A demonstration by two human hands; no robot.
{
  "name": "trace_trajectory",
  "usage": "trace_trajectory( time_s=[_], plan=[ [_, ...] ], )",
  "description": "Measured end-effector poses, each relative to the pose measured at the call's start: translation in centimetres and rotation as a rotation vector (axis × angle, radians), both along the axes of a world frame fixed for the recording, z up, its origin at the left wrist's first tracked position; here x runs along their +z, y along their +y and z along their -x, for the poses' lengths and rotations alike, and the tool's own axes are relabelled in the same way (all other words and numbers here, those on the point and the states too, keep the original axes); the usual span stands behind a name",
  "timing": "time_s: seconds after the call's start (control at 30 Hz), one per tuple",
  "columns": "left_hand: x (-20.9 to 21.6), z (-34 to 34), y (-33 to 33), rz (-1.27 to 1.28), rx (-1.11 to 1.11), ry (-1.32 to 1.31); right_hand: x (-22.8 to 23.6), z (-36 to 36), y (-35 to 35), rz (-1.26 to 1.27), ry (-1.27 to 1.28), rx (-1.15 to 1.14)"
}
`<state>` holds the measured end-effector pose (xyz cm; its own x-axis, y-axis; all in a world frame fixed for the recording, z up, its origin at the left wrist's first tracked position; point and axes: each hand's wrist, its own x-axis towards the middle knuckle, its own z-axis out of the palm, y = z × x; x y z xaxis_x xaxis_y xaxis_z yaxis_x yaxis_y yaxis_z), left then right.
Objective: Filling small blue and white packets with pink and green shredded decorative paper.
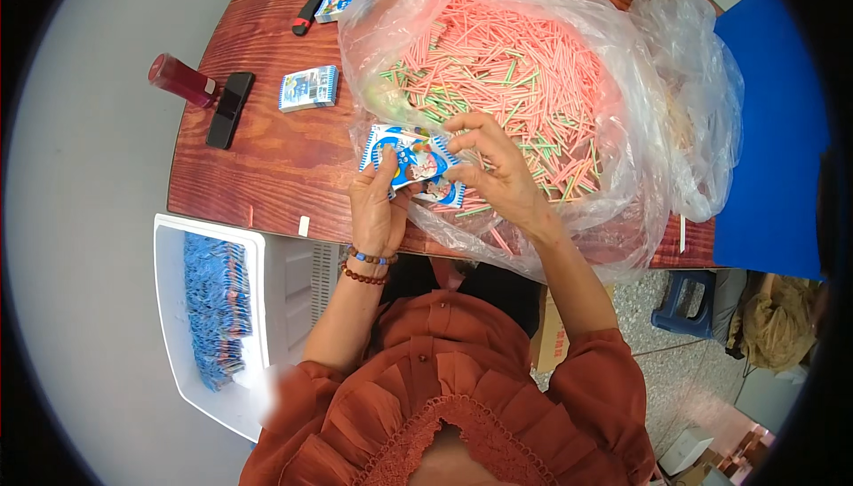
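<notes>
My left hand (378, 203) grips a blue and white packet (416, 159) by its near left side, thumb on top. A second packet (444, 191) of the same look shows partly from beneath it. My right hand (499, 171) has thumb and bent fingers at the right edge of the upper packet, pinching it. Just beyond both hands, a large clear plastic bag (641, 179) lies spread open. It holds a heap of thin pink sticks (533, 51), with green and pale ones mixed in.
On the wooden table (258, 162) lie a phone (230, 111), a red bottle (182, 80), a utility knife (309, 13) and small blue-white packs (308, 88). A white tub (164, 299) with blue packets (213, 308) stands left. Another plastic bag (697, 113) and a blue stool (684, 304) are right.
</notes>
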<state>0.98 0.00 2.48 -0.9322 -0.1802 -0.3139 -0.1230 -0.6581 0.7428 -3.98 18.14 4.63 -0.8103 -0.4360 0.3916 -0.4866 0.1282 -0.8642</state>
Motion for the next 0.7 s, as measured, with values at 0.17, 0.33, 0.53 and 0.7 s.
trace_trajectory(
  time_s=[0.17, 0.33, 0.53, 0.7],
  plan=[
    [-0.7, -0.2, -0.6, 0.026, 0.014, 0.004, -0.3, -0.4, 0.1, 0.081, 0.008, 0.061],
    [-0.8, 0.1, 0.1, 0.08, 0.009, 0.084, -0.8, -0.1, -0.4, -0.135, 0.163, 0.138],
    [-0.8, 0.2, -1.5, 0.039, -0.146, -0.015, -1.3, 0.6, -1.0, -0.216, 0.311, 0.223],
    [-0.5, -0.4, -0.6, 0.109, -0.086, 0.099, -0.4, 0.3, -1.1, -0.268, 0.346, 0.241]
  ],
)
